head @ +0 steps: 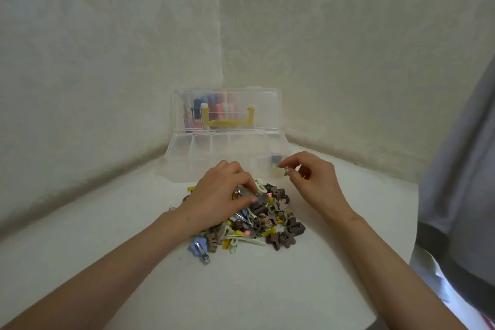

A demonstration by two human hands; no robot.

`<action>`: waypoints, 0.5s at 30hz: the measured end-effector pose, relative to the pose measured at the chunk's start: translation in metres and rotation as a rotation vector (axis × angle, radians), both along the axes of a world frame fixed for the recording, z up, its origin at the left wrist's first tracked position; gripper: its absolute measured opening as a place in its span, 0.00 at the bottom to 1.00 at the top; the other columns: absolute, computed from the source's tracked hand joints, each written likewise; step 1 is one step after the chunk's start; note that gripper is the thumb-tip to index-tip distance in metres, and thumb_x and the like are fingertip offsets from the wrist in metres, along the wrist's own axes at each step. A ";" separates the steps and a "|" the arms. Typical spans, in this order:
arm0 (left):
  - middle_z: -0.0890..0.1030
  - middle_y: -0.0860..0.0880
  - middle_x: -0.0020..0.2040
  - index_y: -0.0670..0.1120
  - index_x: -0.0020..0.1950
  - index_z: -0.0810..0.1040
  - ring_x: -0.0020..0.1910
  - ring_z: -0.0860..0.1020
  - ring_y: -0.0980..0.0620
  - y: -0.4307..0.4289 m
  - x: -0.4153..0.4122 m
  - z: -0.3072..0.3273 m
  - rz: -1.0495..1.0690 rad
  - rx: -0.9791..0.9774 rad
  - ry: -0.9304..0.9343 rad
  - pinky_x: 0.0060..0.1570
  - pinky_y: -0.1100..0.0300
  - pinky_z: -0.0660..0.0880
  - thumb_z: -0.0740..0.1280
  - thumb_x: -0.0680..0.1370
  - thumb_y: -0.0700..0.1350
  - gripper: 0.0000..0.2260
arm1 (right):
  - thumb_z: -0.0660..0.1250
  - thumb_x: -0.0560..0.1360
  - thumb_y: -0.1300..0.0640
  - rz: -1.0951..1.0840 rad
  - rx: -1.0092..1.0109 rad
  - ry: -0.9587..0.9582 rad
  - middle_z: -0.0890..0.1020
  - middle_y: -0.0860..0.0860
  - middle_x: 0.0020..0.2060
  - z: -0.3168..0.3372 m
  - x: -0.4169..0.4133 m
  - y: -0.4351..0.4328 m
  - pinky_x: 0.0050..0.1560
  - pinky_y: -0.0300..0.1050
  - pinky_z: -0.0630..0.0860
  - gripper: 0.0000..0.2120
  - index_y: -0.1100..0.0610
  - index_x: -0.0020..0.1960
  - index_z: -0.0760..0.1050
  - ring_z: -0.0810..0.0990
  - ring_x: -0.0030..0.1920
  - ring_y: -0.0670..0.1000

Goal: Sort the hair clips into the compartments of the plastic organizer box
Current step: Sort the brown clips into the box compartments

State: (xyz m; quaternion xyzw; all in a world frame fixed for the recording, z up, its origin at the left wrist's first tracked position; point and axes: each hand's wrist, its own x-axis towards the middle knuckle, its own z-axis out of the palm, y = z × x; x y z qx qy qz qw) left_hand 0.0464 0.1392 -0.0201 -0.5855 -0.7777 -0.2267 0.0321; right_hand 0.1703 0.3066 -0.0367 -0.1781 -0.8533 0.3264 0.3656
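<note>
White tabletop [107,262] fills most of what I can see, pushed into the corner of a pale papered room. Its smoothness is the first worry: anything flicked off the heap could skid toward an edge. Against the corner stands the clear plastic organizer box [184,154], its lid [267,104] thrown back upright with a yellow handle [227,123] on it and the row of compartments open toward the person. Nearly all look bare, with only something dark [276,160] in the one at the far right, so I'd judge the sorting barely begun. The box looks light, and a wrist knocking its front wall could shove it or bring the lid down. Just in front of it lies the pile of hair clips [267,222], brown claws and cream and yellow snaps hooked into one another. The left hand [217,195] is sunk on top of that heap, fingers curled and thumb closed against them on a silvery clip [239,193]. Lifting it could drag its neighbours up by their teeth and scatter them. The right hand [313,179] hovers by the box's front right corner, fingers bent, thumb and forefinger tips nearly together. Whether something small and pale sits between them I can't tell; it is too blurred. If it does, a loose pinch over those see-through dividers could drop it into the wrong compartment. A blue flower clip [198,248] lies a little apart at the near edge of the heap, the likeliest to get swept off by a forearm.
</note>
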 end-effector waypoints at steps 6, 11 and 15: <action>0.68 0.57 0.45 0.53 0.47 0.77 0.47 0.63 0.58 0.015 0.007 0.003 0.006 -0.052 0.047 0.42 0.64 0.58 0.68 0.73 0.53 0.06 | 0.68 0.72 0.60 0.102 0.062 -0.045 0.80 0.43 0.38 0.002 -0.001 -0.004 0.40 0.39 0.71 0.09 0.45 0.43 0.79 0.75 0.35 0.46; 0.73 0.55 0.43 0.55 0.40 0.74 0.46 0.69 0.56 0.018 0.006 0.013 0.044 0.078 -0.141 0.44 0.61 0.67 0.68 0.73 0.51 0.05 | 0.66 0.70 0.43 0.170 0.018 -0.008 0.81 0.43 0.38 0.009 0.002 -0.008 0.39 0.34 0.69 0.11 0.48 0.44 0.81 0.75 0.39 0.44; 0.76 0.54 0.42 0.51 0.41 0.77 0.43 0.72 0.57 0.017 0.007 0.021 0.038 0.184 -0.218 0.43 0.62 0.68 0.68 0.73 0.49 0.03 | 0.67 0.69 0.40 0.183 0.022 -0.004 0.81 0.43 0.38 0.009 0.002 -0.009 0.41 0.40 0.72 0.11 0.46 0.44 0.81 0.76 0.40 0.45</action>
